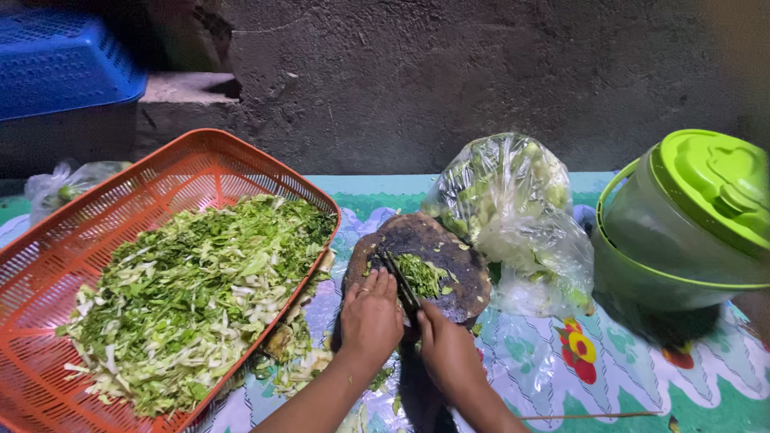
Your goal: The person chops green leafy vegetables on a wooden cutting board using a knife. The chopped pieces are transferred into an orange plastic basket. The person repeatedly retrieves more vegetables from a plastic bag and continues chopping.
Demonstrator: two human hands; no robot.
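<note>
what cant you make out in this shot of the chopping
- Knife, head view: handle hidden inside the right hand; blade is thin and dark against the round board.
- Clear bag: crinkled plastic blurs the pale green pieces inside.
- Green lidded container: contents hidden by lid and wall; right edge cuts it off.
- Orange basket: lower left corner cut off.
- Left hand: fingertips rest at the chopped greens.

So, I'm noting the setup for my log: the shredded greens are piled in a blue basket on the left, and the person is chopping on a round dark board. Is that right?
Not quite. In the head view the basket holding the shredded greens is orange, not blue. The rest stands: it sits on the left, and chopping is on the round dark board.
</note>
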